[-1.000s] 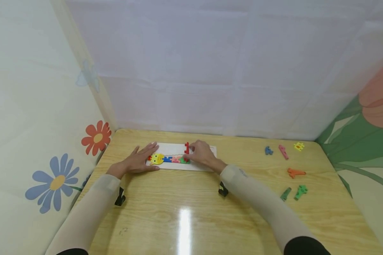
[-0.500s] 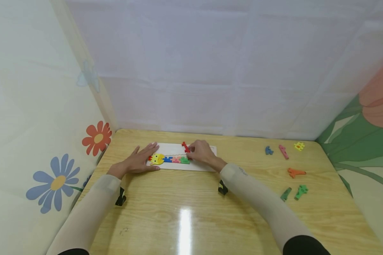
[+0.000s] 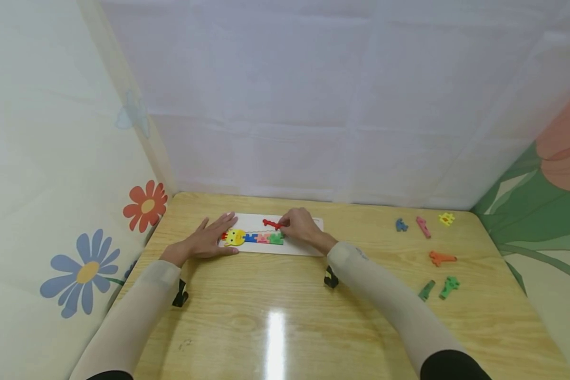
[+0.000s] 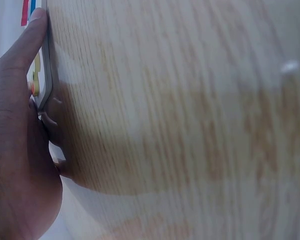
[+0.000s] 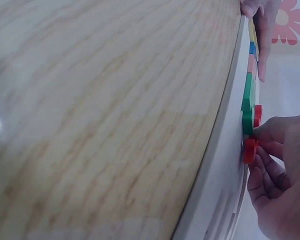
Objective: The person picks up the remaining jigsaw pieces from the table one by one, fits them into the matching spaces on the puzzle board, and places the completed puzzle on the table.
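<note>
A white puzzle board (image 3: 252,219) lies near the table's far edge. Set in it from the left are a yellow giraffe head (image 3: 234,237), then blue (image 3: 250,238), pink (image 3: 263,239) and green (image 3: 276,239) puzzle pieces in a row. My left hand (image 3: 203,239) rests spread on the board's left end, its thumb along the near edge. Over the board's right part, my right hand (image 3: 301,226) pinches a red puzzle piece (image 3: 269,224) between thumb and fingers. This piece points left, just behind the row; in the right wrist view its red end (image 5: 249,151) shows beside the green piece (image 5: 248,97).
On the right of the table lie loose puzzle pieces: blue (image 3: 401,225), pink (image 3: 423,227), yellow (image 3: 446,218), orange (image 3: 442,258), dark green (image 3: 426,290) and bright green (image 3: 449,287). White sheeting (image 3: 285,158) hangs behind the table's far edge.
The red puzzle piece has turned in my right fingers, from pointing away toward the back to pointing left, and has come off the green piece. My left hand has stayed in place.
</note>
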Motion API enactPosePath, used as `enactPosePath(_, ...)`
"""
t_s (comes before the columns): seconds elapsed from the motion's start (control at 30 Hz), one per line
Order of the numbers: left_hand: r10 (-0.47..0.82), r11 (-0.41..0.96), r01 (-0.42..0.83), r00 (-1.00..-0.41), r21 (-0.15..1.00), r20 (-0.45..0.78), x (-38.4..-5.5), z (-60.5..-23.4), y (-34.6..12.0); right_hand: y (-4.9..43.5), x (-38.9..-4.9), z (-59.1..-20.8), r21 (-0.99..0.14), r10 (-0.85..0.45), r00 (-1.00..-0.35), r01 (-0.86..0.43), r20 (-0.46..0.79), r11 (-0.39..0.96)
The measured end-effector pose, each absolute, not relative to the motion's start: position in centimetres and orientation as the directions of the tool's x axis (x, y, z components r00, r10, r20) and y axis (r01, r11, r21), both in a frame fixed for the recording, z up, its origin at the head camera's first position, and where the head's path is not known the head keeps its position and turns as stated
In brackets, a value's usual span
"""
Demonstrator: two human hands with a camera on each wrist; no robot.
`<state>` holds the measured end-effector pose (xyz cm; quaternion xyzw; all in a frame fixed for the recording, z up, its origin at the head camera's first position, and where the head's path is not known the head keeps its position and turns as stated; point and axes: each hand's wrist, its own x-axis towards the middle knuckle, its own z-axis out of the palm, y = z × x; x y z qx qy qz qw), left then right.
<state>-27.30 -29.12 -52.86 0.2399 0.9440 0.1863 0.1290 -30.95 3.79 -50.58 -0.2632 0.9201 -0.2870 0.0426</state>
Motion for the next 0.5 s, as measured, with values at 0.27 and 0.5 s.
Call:
enactPosePath(0.27,0.499,0.820,0.408,-0.853,0.401,-0.154,-26.75,-51.84,-28.63,3.62,-31.02,-50.22,-0.546,-0.527,-0.846,-0.478,0.076,0.688)
enactPosePath(0.5,0.497,0.818,0.403,-0.854,0.410,-0.153,-26.68,-51.84,-28.69,3.18,-31.12,-49.76,-0.532,-0.572,-0.812,-0.538,0.118,0.654)
